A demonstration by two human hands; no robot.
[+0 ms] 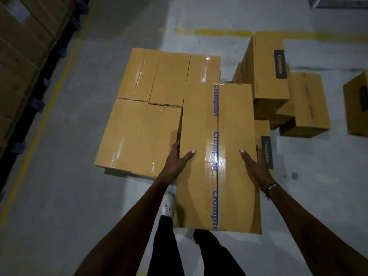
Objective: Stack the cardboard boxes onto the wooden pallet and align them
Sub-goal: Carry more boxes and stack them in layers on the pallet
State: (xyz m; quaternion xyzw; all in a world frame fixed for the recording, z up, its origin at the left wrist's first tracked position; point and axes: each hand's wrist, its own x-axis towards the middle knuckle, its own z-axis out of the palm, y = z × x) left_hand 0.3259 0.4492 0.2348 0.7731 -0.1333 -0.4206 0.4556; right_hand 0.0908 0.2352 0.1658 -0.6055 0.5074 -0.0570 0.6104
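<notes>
The left hand (177,158) and right hand (254,164) squeeze a long box (219,156) between them, thumbs on top, above the open corner beside the stacked boxes (147,108). The pallet is probably hidden beneath. Next, lower it and push it snug.

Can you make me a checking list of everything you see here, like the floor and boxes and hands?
Surface: grey concrete floor with a yellow line; pallet not visible.
Job's things: carried box with blue printed tape; five stacked boxes side by side.
Clutter: loose boxes on the floor at right.
Grip: left hand and right hand each clasp a side of the carried box.
Cables: nothing seen.
Surroundings: wrapped cartons at left.
</notes>
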